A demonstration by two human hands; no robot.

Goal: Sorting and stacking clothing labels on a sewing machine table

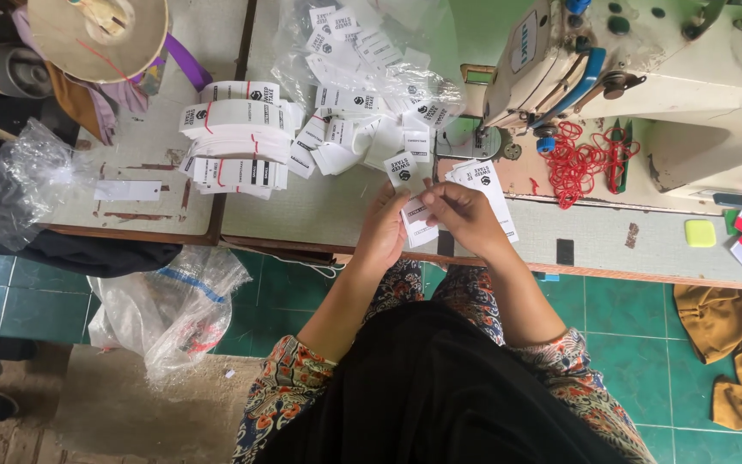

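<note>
pinching 1 white label (416,225) between them, the left hand (386,230) and right hand (465,215) hold it just above the table edge (319,245). a small label stack (484,185) lies right behind the grip, loose labels (362,142) farther back; adding it there likely needs squared edges.

The table (319,210) carries banded bundles of white labels (234,137), a loose label heap (362,120), red rubber bands (590,163), and a cream sewing machine (646,69).

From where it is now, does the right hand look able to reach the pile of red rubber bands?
Probably yes: the right hand holds a white label near the table edge, and bare tabletop lies between it and the red rubber bands.
</note>
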